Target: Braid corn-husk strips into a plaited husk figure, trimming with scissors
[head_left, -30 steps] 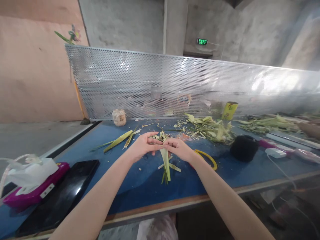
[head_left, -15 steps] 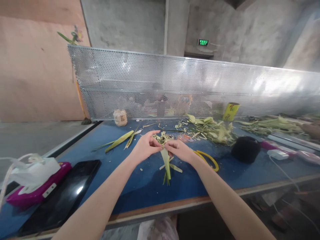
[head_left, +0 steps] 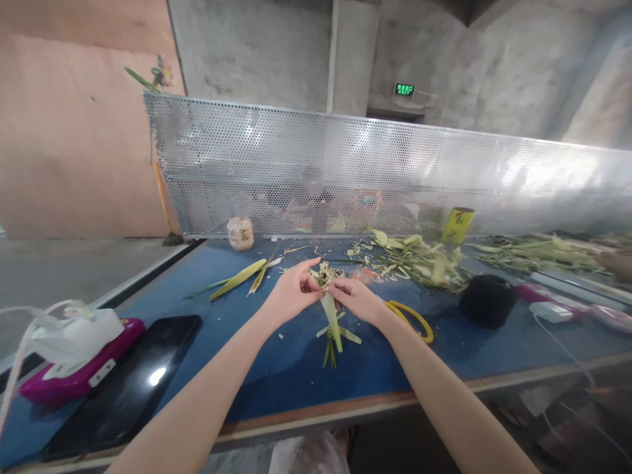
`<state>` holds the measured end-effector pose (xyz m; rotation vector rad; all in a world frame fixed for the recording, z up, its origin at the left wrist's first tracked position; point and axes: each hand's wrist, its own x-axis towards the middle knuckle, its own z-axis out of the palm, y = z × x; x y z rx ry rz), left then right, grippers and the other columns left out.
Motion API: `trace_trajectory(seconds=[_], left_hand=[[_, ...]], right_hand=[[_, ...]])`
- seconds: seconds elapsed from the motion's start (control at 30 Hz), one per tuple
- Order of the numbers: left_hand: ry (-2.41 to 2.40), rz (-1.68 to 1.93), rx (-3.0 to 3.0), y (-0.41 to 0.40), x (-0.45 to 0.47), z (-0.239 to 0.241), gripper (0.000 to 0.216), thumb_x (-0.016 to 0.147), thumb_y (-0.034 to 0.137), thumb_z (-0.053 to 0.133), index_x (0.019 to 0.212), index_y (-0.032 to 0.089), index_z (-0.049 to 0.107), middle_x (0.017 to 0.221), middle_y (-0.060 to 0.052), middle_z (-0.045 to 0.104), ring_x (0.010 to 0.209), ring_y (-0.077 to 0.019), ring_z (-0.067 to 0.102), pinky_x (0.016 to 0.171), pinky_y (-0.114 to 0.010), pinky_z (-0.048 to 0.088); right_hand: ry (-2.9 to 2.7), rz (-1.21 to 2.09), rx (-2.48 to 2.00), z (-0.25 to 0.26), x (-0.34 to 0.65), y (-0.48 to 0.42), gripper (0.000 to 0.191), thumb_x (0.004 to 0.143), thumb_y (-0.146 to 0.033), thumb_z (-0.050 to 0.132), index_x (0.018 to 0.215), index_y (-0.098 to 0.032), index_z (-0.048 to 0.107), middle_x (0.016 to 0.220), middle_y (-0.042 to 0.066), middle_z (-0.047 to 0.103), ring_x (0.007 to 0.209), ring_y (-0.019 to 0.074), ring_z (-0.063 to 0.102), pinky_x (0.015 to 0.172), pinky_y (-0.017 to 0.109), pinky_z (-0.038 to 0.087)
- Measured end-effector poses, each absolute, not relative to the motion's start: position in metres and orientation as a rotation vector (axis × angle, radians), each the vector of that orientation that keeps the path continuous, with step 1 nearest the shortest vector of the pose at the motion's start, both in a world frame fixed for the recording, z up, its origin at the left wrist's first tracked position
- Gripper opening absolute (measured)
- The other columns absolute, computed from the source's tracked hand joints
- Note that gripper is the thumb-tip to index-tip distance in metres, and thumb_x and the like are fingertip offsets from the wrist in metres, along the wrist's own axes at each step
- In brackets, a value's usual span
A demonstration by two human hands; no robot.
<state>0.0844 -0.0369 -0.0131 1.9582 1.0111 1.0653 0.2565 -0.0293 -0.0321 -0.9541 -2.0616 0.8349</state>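
left hand [head_left: 292,289], right hand [head_left: 359,300] pinching leafy bundle [head_left: 332,321] over blue table [head_left: 276,388]

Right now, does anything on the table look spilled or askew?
Pale scraps lie strewn across the blue tabletop, outside the leafy pile, like litter. The yellow cylinder behind the pile looks tilted, though lens distortion may explain that.

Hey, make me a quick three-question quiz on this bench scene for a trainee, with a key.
1. Where do the left hand and right hand meet?
A) at the purple power strip
B) at the pale green leaf strip
C) at the yellow cylinder
2. True or false: the black phone lies to the left of both hands.
3. Fill in: the lettering on the exit sign glows ____.
Key: 1 B; 2 true; 3 green.
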Motion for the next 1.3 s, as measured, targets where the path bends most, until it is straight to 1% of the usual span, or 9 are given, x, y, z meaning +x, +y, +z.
trace_trajectory(seconds=[0.07, 0.17, 0.23, 0.37, 0.5, 0.73, 0.93, 1.13, 1.3], left_hand=[[1.01, 1.069, 2.012, -0.0362, 0.0856, -0.0147, 0.062, 0.064, 0.021, 0.061, 0.122, 0.016, 0.038, 0.063, 0.003, 0.053, 0.061, -0.0105, 0.052, 0.063, -0.026, 0.043], [0.996, 1.072, 2.049, -0.0362, 0.0861, -0.0144, 0.061, 0.066, 0.022, 0.06, 0.122, 0.019, 0.038, 0.064, 0.004, 0.054, 0.062, -0.0108, 0.052, 0.064, -0.026, 0.043], [0.97, 1.06, 2.008, -0.0373, 0.0858, -0.0122, 0.061, 0.065, 0.024, 0.061, 0.121, 0.019, 0.039, 0.066, 0.003, 0.056, 0.061, -0.0109, 0.053, 0.061, -0.026, 0.043], [0.91, 0.996, 1.733, -0.0401, 0.0859, -0.0086, 0.066, 0.063, 0.03, 0.065, 0.121, 0.014, 0.036, 0.072, -0.001, 0.061, 0.049, -0.0087, 0.051, 0.052, -0.025, 0.041], [0.926, 1.001, 1.606, -0.0395, 0.0863, -0.0109, 0.069, 0.062, 0.031, 0.067, 0.12, 0.011, 0.036, 0.064, 0.001, 0.06, 0.044, -0.0085, 0.05, 0.049, -0.024, 0.04], [0.888, 1.063, 1.78, -0.0358, 0.0851, -0.0123, 0.066, 0.061, 0.031, 0.067, 0.119, 0.017, 0.039, 0.067, 0.001, 0.061, 0.045, -0.0081, 0.049, 0.047, -0.023, 0.04], [0.857, 1.159, 1.861, -0.0354, 0.0878, -0.0111, 0.058, 0.063, 0.023, 0.065, 0.117, 0.016, 0.043, 0.063, 0.004, 0.053, 0.063, -0.0099, 0.053, 0.063, -0.024, 0.043], [0.854, 1.145, 1.851, -0.0342, 0.0882, -0.0123, 0.058, 0.062, 0.021, 0.066, 0.116, 0.016, 0.044, 0.062, 0.004, 0.053, 0.063, -0.01, 0.053, 0.064, -0.025, 0.042], [0.864, 1.072, 1.764, -0.0353, 0.0892, -0.0129, 0.063, 0.059, 0.026, 0.069, 0.116, 0.015, 0.043, 0.063, 0.002, 0.057, 0.054, -0.0085, 0.05, 0.053, -0.022, 0.039]], right_hand=[[-2.071, 0.834, -0.984, -0.0314, 0.2564, -0.0298, 0.025, 0.081, -0.034, 0.041, 0.065, -0.017, 0.049, 0.051, -0.004, 0.045, 0.048, 0.0091, 0.043, 0.052, 0.022, 0.034], [-2.045, 0.916, -0.976, -0.0313, 0.2575, -0.0289, 0.023, 0.079, -0.034, 0.043, 0.066, -0.017, 0.049, 0.05, -0.004, 0.044, 0.047, 0.0084, 0.041, 0.05, 0.022, 0.033], [-2.011, 0.975, -0.93, -0.0316, 0.259, -0.0274, 0.024, 0.078, -0.036, 0.045, 0.065, -0.017, 0.048, 0.051, -0.004, 0.043, 0.048, 0.0083, 0.041, 0.05, 0.022, 0.033], [-1.949, 1.043, -0.851, -0.0316, 0.261, -0.0257, 0.025, 0.076, -0.04, 0.049, 0.067, -0.016, 0.049, 0.056, -0.004, 0.045, 0.052, 0.0085, 0.043, 0.052, 0.022, 0.035], [-1.968, 1.026, -0.851, -0.0307, 0.2596, -0.0271, 0.026, 0.076, -0.041, 0.049, 0.068, -0.016, 0.049, 0.058, -0.003, 0.045, 0.052, 0.0084, 0.043, 0.052, 0.022, 0.035], [-1.955, 0.984, -0.885, -0.0279, 0.2569, -0.03, 0.029, 0.075, -0.044, 0.048, 0.066, -0.017, 0.049, 0.052, -0.005, 0.043, 0.048, 0.008, 0.041, 0.05, 0.022, 0.032], [-2.007, 0.931, -0.945, -0.0296, 0.2561, -0.0291, 0.039, 0.08, -0.048, 0.038, 0.056, -0.018, 0.042, 0.046, -0.004, 0.044, 0.044, 0.0079, 0.04, 0.05, 0.023, 0.034], [-1.994, 0.949, -0.926, -0.033, 0.2559, -0.0278, 0.035, 0.081, -0.045, 0.038, 0.06, -0.017, 0.045, 0.049, -0.004, 0.045, 0.045, 0.008, 0.041, 0.049, 0.022, 0.034], [-2.029, 0.894, -0.929, -0.0303, 0.258, -0.0299, 0.027, 0.079, -0.037, 0.044, 0.062, -0.017, 0.049, 0.048, -0.005, 0.044, 0.045, 0.0075, 0.039, 0.047, 0.021, 0.032]])
